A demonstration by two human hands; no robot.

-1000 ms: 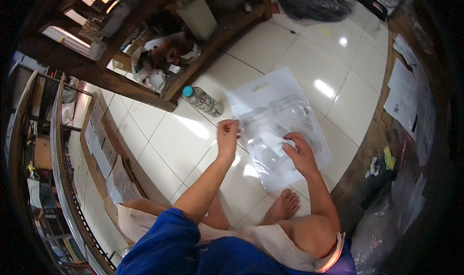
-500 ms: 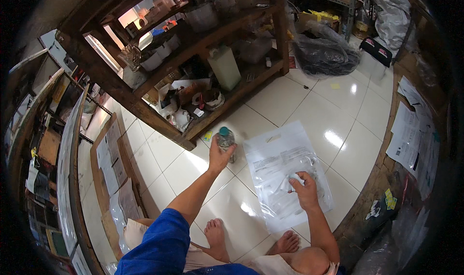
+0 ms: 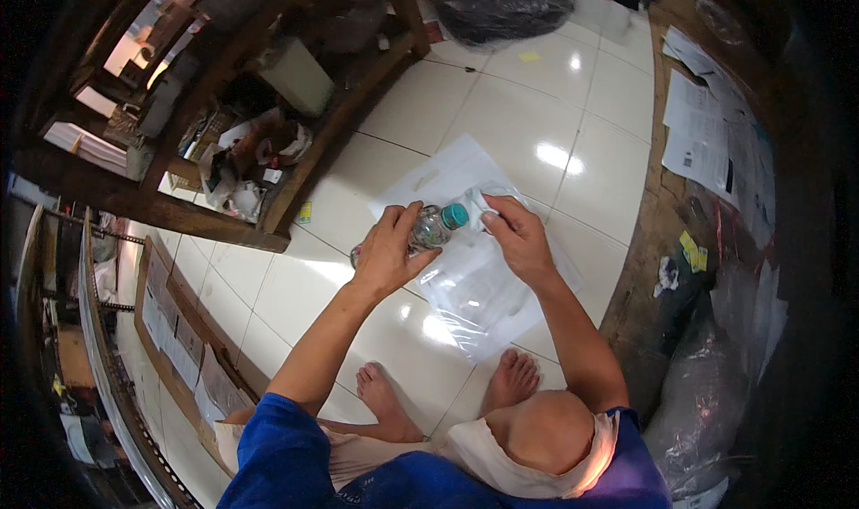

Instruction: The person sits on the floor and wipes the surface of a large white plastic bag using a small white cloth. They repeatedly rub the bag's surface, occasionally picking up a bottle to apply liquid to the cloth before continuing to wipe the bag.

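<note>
My left hand wraps round a clear plastic bottle with a teal cap, which lies tilted almost sideways, cap toward my right hand. Small contents show through its wall, too unclear to name. With fingers closed, my right hand pinches a crumpled white cloth or tissue just beside the cap. Below both hands, a large clear and white plastic bag with a cut-out handle lies flat on the tiled floor, partly covered by the hands and bottle.
A wooden shelf with a whitish jerrycan and clutter stands at the far left. Dark plastic wrap lies at the back. Cardboard with papers borders the right side; my bare feet are near the bag.
The bottle has tipped from upright to nearly sideways and come over the bag. My right hand has lifted the white cloth to its cap. The view has shifted.
</note>
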